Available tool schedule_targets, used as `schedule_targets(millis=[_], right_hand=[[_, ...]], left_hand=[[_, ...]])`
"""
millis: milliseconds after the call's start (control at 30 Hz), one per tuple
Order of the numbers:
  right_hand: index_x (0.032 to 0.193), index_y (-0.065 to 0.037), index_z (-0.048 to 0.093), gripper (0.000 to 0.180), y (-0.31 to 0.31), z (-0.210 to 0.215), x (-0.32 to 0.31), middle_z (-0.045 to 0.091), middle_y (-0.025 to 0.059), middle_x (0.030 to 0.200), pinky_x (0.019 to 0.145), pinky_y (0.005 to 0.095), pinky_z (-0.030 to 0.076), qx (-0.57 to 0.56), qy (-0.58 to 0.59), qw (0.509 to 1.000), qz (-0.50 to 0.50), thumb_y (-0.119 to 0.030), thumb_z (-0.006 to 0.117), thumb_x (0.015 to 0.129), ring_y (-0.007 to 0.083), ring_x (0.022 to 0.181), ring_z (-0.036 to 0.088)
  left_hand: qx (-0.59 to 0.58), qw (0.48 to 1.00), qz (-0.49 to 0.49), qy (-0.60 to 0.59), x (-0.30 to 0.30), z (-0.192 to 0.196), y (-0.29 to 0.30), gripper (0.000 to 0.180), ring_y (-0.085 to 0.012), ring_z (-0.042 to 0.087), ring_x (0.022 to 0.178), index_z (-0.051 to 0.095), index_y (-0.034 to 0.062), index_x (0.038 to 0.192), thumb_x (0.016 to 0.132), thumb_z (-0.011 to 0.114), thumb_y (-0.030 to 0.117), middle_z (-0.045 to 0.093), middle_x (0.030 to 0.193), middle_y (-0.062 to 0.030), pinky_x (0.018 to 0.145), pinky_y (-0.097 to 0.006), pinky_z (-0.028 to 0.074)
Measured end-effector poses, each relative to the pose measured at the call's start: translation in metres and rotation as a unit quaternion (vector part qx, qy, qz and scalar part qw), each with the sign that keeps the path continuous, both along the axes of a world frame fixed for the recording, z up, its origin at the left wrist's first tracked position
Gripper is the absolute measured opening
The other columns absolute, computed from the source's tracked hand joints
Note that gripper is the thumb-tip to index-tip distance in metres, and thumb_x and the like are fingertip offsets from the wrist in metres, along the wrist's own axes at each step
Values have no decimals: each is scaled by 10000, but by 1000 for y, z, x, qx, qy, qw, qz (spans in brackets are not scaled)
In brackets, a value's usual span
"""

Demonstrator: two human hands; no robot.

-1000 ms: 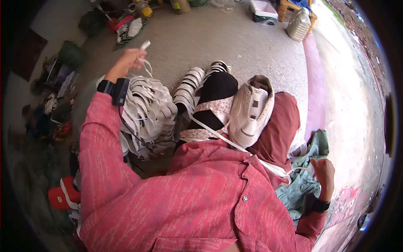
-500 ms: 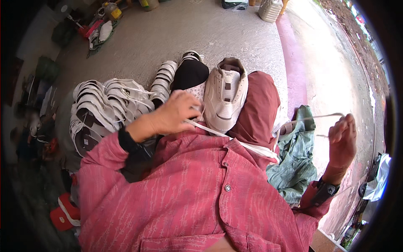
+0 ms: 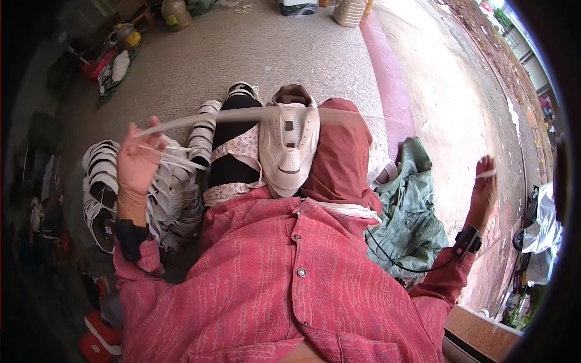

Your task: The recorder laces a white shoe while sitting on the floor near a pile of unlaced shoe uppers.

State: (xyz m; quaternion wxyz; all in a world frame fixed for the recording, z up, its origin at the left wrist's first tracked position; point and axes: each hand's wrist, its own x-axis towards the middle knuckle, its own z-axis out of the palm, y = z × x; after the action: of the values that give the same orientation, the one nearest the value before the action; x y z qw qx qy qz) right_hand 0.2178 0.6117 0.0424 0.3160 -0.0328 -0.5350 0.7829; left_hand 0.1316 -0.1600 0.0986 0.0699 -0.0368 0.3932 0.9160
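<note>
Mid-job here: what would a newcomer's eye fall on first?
Probably the pale shoe, just left of the maroon trouser leg. Next, a motion-blurred white strip stretching from the left fingers across it. Then the stacked white shoe parts further left.

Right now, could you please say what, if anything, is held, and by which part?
The left grip appears to hold a long white lace near one end; whether the right grip holds anything cannot be told.

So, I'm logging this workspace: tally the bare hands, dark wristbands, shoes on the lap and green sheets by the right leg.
Bare hands (left hand, right hand): 2
Dark wristbands: 2
Shoe on the lap: 1
Green sheet by the right leg: 1
Total: 6
</note>
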Motion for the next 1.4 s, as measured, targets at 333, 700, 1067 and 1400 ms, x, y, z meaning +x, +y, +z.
schedule_targets(millis=[333,700,1067,1400], right_hand=[[1008,-156,635,154,145,-197,54,566,-66,692,483,270,476,-265,-274,914,-143,-294,580,969,89,577,551],[814,-85,524,177,309,-230,70,479,19,697,504,222,431,-300,-186,931,93,-159,534,975,134,570,450],[1024,-15,665,147,-240,-33,-81,697,74,871,610,247,494,162,-190,967,39,-111,584,947,126,688,626],[903,-26,676,102,-364,-59,-87,624,88,840,660,281,497,395,-70,898,181,-1,694,806,191,759,633]], left_hand=[[193,968,155,51,20,-34,-156,335,-243,609,1084,568,73,738,980,485,289,665,1163,-114,983,-439,433],[169,864,473,42,36,-24,-234,266,-220,616,891,611,32,1079,987,534,269,655,1035,-133,682,-292,512],[-367,921,-85,95,-42,-31,112,183,-41,550,697,688,62,1045,912,645,181,644,847,-1,559,-162,419],[-519,758,-154,364,-54,-95,184,89,-110,520,715,706,51,880,800,730,85,528,757,-10,638,-252,411]])
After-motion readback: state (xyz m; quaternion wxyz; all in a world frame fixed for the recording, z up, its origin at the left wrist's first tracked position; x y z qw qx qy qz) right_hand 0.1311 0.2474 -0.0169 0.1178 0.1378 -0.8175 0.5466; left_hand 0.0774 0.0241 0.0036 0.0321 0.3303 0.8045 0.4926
